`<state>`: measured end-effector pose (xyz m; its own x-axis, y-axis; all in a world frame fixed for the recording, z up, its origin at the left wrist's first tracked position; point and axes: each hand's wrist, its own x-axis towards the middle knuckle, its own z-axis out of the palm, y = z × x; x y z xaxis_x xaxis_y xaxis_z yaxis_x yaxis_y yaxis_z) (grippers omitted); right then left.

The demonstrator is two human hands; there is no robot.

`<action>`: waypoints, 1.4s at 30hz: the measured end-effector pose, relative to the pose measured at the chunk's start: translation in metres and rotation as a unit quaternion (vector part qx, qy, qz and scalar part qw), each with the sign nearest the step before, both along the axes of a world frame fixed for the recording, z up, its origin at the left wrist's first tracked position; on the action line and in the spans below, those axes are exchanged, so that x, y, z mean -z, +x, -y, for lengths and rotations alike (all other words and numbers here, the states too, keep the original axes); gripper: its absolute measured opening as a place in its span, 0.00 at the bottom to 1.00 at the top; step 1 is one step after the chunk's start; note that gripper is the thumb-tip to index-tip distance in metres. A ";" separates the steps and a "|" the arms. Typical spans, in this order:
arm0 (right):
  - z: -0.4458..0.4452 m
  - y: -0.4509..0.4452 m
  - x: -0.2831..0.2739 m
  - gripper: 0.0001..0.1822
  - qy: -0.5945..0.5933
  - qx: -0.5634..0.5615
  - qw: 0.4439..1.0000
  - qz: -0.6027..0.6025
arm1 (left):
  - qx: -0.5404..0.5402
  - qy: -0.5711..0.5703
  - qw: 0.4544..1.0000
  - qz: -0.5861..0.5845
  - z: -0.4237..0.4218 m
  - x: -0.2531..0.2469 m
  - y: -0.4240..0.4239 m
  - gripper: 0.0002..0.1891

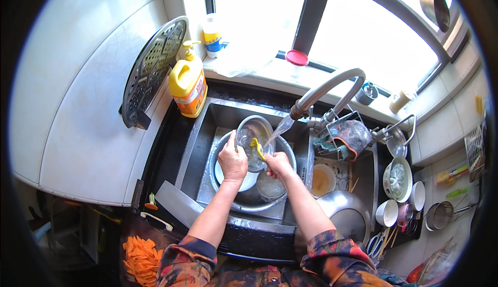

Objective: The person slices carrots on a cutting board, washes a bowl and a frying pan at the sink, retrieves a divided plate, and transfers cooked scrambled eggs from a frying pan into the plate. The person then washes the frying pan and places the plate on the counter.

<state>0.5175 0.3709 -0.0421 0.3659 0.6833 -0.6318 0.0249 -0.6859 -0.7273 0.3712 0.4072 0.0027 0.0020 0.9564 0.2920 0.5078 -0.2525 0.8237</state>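
My left hand (232, 159) grips the rim of a tilted stainless-steel bowl (253, 123) above the left sink basin. My right hand (278, 165) holds a yellow utensil (258, 149), apparently a peeler, over that bowl's mouth. Water (283, 127) runs from the curved faucet (328, 86) into the bowl, beside the utensil. Below both hands, a large metal basin (249, 209) sits in the sink. Inside it are a white dish (248, 183), partly hidden by my left hand and the steel bowl, and a smaller bowl (271, 187) with water in it.
A cleaver-like broad blade (174, 203) lies left of the sink, near sliced carrots (142, 258). A yellow detergent bottle (188, 86) stands at the back left. The right basin holds a bowl (322, 179) and a large metal lid or wok (350, 217). Scissors (375, 245) lie right.
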 end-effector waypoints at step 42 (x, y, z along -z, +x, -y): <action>-0.045 -0.003 -0.007 0.12 0.299 -0.197 0.825 0.438 | -0.041 -0.305 0.891 0.333 0.015 0.027 0.024 0.30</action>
<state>0.5143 0.4160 -0.0350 0.1775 0.9518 0.2503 0.8554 -0.0235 -0.5174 0.3956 0.3918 -0.0244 -0.0541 0.9269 -0.3715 -0.1496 0.3603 0.9208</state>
